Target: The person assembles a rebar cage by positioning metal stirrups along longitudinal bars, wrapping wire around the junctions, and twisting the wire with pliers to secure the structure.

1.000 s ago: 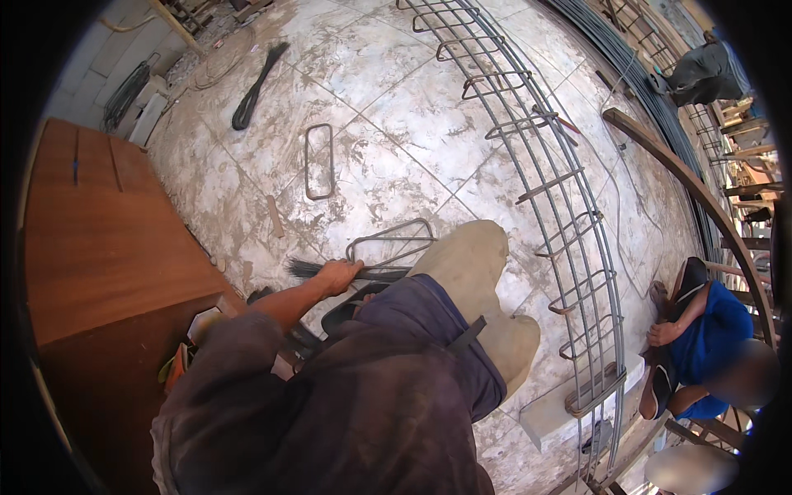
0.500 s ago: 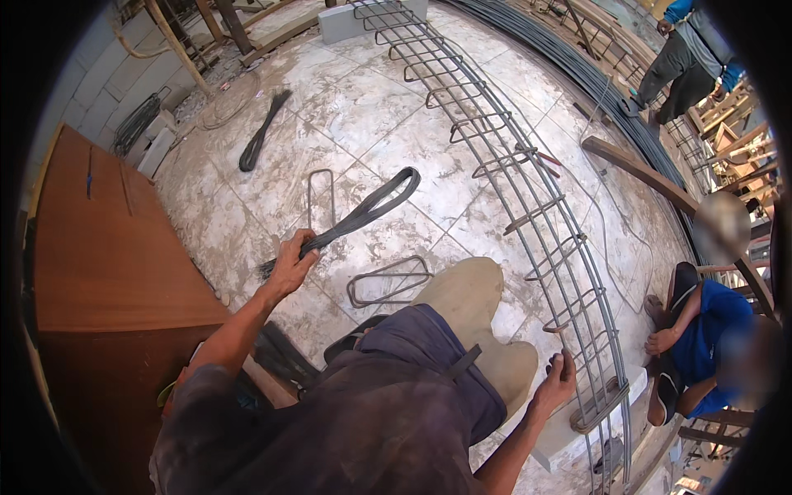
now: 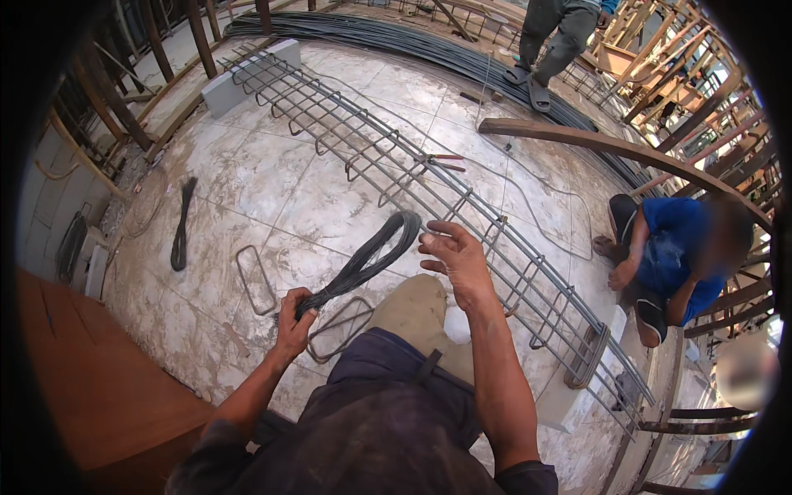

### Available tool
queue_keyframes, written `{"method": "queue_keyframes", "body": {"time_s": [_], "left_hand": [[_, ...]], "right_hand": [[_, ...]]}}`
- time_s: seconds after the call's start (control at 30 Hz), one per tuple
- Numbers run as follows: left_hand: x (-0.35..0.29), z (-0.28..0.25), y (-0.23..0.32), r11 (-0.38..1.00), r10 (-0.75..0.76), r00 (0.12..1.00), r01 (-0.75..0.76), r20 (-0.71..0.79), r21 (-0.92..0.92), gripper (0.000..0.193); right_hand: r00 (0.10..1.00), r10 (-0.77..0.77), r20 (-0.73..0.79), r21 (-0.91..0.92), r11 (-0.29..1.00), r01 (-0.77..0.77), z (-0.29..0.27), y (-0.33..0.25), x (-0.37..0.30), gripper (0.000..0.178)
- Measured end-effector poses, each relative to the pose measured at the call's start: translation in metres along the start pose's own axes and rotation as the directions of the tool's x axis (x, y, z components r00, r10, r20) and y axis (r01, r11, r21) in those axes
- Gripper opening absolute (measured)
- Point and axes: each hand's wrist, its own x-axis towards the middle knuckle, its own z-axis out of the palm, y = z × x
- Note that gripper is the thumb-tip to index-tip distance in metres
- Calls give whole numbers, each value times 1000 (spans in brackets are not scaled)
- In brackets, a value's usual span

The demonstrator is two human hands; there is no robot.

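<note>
My left hand (image 3: 293, 318) grips one end of a folded bundle of thin dark tie wire (image 3: 371, 252), which rises up and to the right. My right hand (image 3: 454, 256) hovers open just right of the bundle's looped far end, fingers spread, not touching it. Below both hands lie my knee in tan trousers (image 3: 417, 318) and a bent steel stirrup (image 3: 338, 326) on the tiled floor.
A long rebar cage (image 3: 429, 194) runs diagonally across the floor on concrete blocks (image 3: 239, 78). Another stirrup (image 3: 256, 280) and a second wire bundle (image 3: 180, 224) lie left. A person in blue (image 3: 676, 264) crouches right; another stands at the top (image 3: 549, 41). A brown board (image 3: 91, 371) sits lower left.
My left hand lifted the wire bundle off the floor and brought it nearer. My right hand rose from beside my leg toward the bundle's looped end. The view tilted upward.
</note>
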Motion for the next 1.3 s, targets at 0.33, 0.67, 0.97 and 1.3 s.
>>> {"method": "queue_keyframes", "body": {"time_s": [0.33,0.67,0.97,1.3], "left_hand": [[16,6,24,974,-5,999,14,39,-227,30],[12,15,14,869,-180,972,229,150,-439,34],[5,20,6,854,-216,964,263,155,-448,33],[4,23,6,842,-257,954,299,155,-450,29]], "right_hand": [[979,36,200,289,953,-94,10,-2,-1,28],[994,-39,105,366,931,-2,32,11,-1,28],[997,-70,33,283,957,58,34,4,-8,30],[996,-24,-83,217,975,42,28,8,-14,39]]}}
